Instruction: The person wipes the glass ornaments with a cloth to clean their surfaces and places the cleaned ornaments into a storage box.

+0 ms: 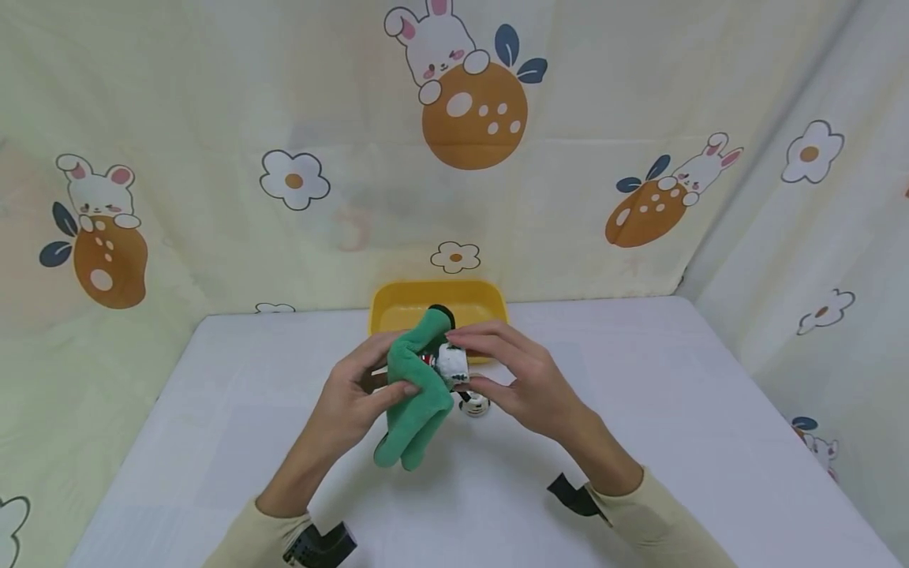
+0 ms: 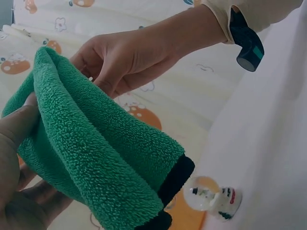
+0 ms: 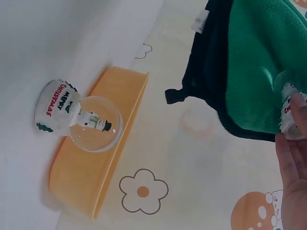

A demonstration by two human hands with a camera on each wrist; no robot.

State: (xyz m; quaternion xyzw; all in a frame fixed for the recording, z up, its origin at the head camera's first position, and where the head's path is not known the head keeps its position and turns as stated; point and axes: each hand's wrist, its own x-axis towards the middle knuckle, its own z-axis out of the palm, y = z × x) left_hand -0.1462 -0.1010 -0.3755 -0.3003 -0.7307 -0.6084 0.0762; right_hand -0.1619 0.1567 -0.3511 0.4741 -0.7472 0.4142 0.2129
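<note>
My left hand [image 1: 355,390] holds a green towel [image 1: 419,386] with dark edging, its thumb on the near side of the folded cloth. Opposite it, my right hand [image 1: 521,379] grips a small snow globe [image 1: 453,363] by its white decorated base. In the right wrist view, the clear dome of this globe [image 3: 286,82] lies against the green towel [image 3: 254,72]. The towel [image 2: 100,134] hides the held globe in the left wrist view. Below the hands a second snow globe [image 3: 55,108], with a snowman inside and "Merry Christmas" on its base, stands upright on the table.
A yellow plastic basin [image 1: 379,304] stands at the back of the white table [image 1: 248,410], behind the hands and the second globe. A curtain [image 1: 213,237] printed with rabbits and flowers hangs along the back and sides.
</note>
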